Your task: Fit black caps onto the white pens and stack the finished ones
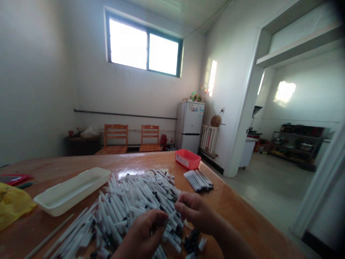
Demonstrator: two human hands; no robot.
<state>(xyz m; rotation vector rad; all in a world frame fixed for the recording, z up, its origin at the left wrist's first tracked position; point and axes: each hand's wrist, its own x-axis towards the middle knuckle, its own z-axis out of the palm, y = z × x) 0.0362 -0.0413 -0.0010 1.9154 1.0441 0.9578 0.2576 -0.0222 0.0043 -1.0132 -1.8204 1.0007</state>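
Observation:
A large heap of whitish pen barrels covers the middle of the wooden table. Over its near right side, my left hand pinches a small pale pen part between thumb and fingers. Close beside it on the right, my right hand is closed, its fingertips at the other end of that part. Small black pieces lie below my right hand. Beyond it, a neat row of pens with dark ends rests on the table.
A red plastic basket stands at the far right edge of the table. Left of the heap are a long cream tray, a thin stick and a yellow bag. Two wooden chairs and a fridge stand behind.

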